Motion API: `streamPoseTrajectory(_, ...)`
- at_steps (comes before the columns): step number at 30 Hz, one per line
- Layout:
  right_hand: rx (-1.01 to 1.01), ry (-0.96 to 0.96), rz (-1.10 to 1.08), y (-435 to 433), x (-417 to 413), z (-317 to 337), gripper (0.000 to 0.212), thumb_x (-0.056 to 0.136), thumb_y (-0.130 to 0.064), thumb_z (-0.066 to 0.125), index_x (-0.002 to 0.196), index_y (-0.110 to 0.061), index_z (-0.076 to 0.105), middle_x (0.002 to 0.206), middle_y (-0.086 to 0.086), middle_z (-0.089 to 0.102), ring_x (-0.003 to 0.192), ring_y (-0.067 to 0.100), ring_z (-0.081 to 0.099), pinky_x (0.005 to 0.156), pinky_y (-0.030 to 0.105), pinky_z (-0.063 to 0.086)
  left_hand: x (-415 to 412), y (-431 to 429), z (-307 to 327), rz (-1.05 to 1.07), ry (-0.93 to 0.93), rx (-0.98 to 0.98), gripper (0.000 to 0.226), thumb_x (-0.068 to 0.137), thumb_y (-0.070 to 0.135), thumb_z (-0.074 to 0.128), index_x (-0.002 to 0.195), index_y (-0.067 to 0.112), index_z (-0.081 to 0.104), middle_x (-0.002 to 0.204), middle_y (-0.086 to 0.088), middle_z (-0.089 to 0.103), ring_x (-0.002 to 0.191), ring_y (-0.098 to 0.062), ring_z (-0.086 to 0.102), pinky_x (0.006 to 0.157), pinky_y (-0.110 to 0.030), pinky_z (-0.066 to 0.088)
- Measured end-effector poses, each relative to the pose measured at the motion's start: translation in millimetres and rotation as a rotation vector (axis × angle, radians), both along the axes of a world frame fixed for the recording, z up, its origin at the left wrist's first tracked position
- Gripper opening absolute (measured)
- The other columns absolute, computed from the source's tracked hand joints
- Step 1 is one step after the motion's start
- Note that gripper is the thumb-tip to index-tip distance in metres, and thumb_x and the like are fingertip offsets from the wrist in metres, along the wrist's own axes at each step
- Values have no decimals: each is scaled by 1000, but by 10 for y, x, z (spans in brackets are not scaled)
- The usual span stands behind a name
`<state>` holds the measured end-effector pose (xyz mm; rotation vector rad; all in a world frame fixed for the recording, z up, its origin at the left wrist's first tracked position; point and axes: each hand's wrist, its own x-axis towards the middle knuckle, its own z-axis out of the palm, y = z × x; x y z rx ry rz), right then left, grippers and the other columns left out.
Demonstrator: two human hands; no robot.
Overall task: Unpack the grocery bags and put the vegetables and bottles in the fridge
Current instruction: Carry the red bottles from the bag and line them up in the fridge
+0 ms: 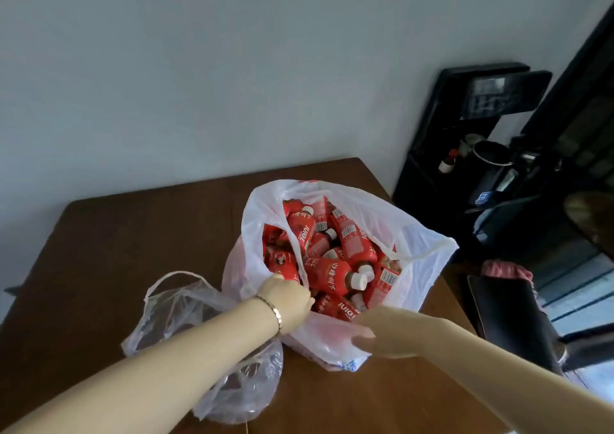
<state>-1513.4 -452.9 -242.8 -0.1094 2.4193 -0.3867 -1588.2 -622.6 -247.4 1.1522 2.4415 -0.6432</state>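
A crumpled clear bag (186, 327) lies on the brown wooden bench (133, 234), partly under the left forearm. The left grip (289, 300), with a bracelet at the wrist, curls round the near-left rim of the white bag (382, 221). That bag stands open on the bench, full of red, white-capped bottles (329, 275) labelled "JUICE" beside Chinese characters. The right grip (385, 330) pinches its near rim. Behind is a pale wall (199, 84), and a black dispenser (465, 154) stands at the right.
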Motion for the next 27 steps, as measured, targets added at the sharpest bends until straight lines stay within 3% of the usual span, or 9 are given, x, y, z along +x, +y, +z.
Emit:
streamPoseTrajectory(3, -101, 46, -44, 95, -188, -44, 46, 94, -57, 34, 118, -25, 56, 114, -3, 59, 100, 15, 58, 89, 33, 49, -51, -203, -136, 269, -74, 80, 29, 95, 12, 39, 120, 16, 54, 112, -7, 63, 103, -28, 60, 84, -35, 45)
streamPoseTrajectory(7, 41, 304, -282, 178, -670, -339, 40, 95, -48, 39, 124, -22, 49, 127, -2, 47, 110, 20, 52, 87, 33, 46, -63, -462, -363, 607, -160, 119, 38, 97, 28, 36, 135, 23, 39, 118, -3, 60, 105, -22, 60, 89, -33, 49)
streamPoseTrajectory(11, 246, 100, -337, 52, -888, -628, 47, 92, -35, 52, 133, -15, 37, 137, 12, 27, 116, 33, 50, 95, 41, 43, -40, -486, -390, 774, -122, 216, 51, 99, 31, 31, 147, 32, 14, 117, -3, 61, 100, -20, 62, 78, -30, 49)
streamPoseTrajectory(15, 187, 170, -361, 105, -810, -739, 46, 90, -37, 58, 130, -22, 41, 139, 10, 24, 121, 29, 45, 100, 39, 42, -46, -208, -344, 476, 181, 546, 39, 69, 23, 80, 105, 16, 67, 102, -3, 64, 85, -19, 66, 70, -29, 56)
streamPoseTrajectory(17, 115, 170, -372, 164, -738, -736, 44, 89, -45, 57, 125, -25, 43, 134, 6, 23, 122, 30, 41, 99, 37, 43, -99, -3, -486, 202, 201, 655, 37, 53, 12, 87, 88, 14, 74, 101, -6, 69, 91, -20, 68, 79, -32, 58)
streamPoseTrajectory(20, 75, 201, -357, 190, -678, -723, 46, 86, -55, 55, 122, -27, 46, 132, 3, 22, 122, 28, 39, 99, 34, 44, -253, 302, -546, 11, 124, 451, 30, 58, 17, 82, 87, 16, 74, 95, -3, 72, 92, -19, 68, 105, -37, 38)
streamPoseTrajectory(22, 39, 200, -370, 198, -651, -724, 47, 86, -56, 54, 122, -27, 46, 135, 2, 19, 124, 24, 36, 95, 29, 44, -360, 406, -505, 23, 58, 166, 22, 81, 10, 61, 103, 8, 67, 103, -10, 66, 100, -28, 60, 115, -41, 17)
streamPoseTrajectory(25, -14, 228, -402, 162, -639, -697, 45, 88, -55, 52, 123, -27, 46, 138, 1, 15, 128, 20, 32, 92, 26, 46, -461, 330, -502, 59, -22, -134, 24, 94, 4, 41, 112, 5, 57, 113, -13, 61, 106, -32, 55, 94, -40, 39)
streamPoseTrajectory(27, -41, 257, -431, 133, -606, -702, 45, 88, -55, 52, 122, -27, 48, 138, -1, 18, 124, 19, 38, 89, 26, 49, -498, 167, -423, 242, -49, -153, 25, 97, 22, 43, 114, 9, 56, 112, -7, 61, 102, -27, 58, 80, -33, 43)
